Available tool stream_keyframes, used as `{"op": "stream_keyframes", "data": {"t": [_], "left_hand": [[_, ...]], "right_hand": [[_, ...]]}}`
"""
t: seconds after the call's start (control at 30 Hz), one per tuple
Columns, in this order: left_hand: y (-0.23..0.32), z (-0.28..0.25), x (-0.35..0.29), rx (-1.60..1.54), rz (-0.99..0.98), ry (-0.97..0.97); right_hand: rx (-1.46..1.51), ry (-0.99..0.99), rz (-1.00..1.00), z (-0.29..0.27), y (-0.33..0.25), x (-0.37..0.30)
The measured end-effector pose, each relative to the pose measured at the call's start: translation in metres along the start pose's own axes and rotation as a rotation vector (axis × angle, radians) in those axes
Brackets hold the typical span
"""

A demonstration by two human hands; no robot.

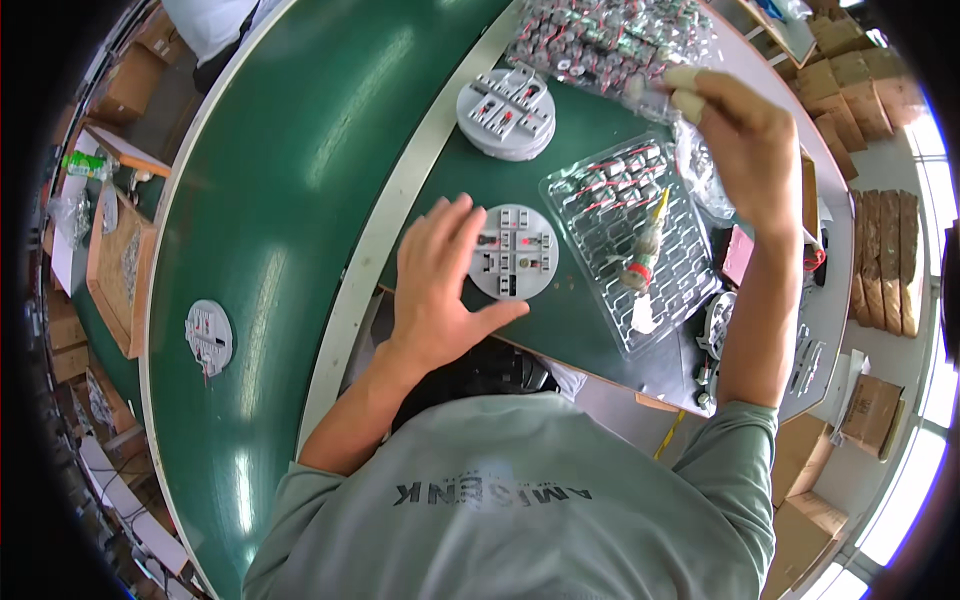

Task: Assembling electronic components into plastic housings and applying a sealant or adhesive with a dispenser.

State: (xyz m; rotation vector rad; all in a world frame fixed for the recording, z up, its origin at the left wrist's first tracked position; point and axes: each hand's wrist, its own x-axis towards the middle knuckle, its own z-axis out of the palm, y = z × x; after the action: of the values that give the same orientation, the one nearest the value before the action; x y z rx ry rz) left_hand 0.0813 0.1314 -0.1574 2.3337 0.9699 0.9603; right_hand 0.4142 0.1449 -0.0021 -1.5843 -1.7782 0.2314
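My left hand (432, 285) is open, its thumb spread from its fingers, at the left edge of a round light-grey disc (530, 245) with rectangular slots and small red and dark parts. My right hand (745, 145) is raised at the far right, slightly blurred. Pale covers sit on its thumb and fingertip, which close in a pinch beside a clear bag (610, 40) of small silver parts with red wires. What lies in the pinch, I cannot make out. Between my hands a clear plastic tray (610, 275) carries similar parts and a screwdriver (648, 245) with a yellow tip.
Beyond the disc stands a stack of similar grey discs (505, 115). A green belt (310, 150) with a pale rail runs along the left, bearing another disc (209, 337). Grey plastic pieces (717, 325) and a pink block (738, 258) lie right of the tray.
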Motion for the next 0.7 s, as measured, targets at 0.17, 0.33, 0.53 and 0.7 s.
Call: {"op": "stream_keyframes", "data": {"t": [0.17, 0.33, 0.53, 0.7], "left_hand": [[0.05, -0.029, -0.001, -1.176, -0.536, -0.055], [0.048, -0.013, -0.021, -2.139, -0.882, -0.389], [0.055, 0.014, -0.026, -1.739, -0.879, 0.014], [0.077, 0.027, -0.026, -1.523, -0.611, 0.125]], "right_hand": [[-0.128, -0.293, -0.509, 0.027, -0.056, -0.057], [0.083, -0.361, -0.473, 0.06, -0.074, -0.078], [0.13, -0.013, 0.243, 0.07, -0.089, -0.134], [0.496, -0.06, 0.549, 0.144, -0.093, -0.162]]}}
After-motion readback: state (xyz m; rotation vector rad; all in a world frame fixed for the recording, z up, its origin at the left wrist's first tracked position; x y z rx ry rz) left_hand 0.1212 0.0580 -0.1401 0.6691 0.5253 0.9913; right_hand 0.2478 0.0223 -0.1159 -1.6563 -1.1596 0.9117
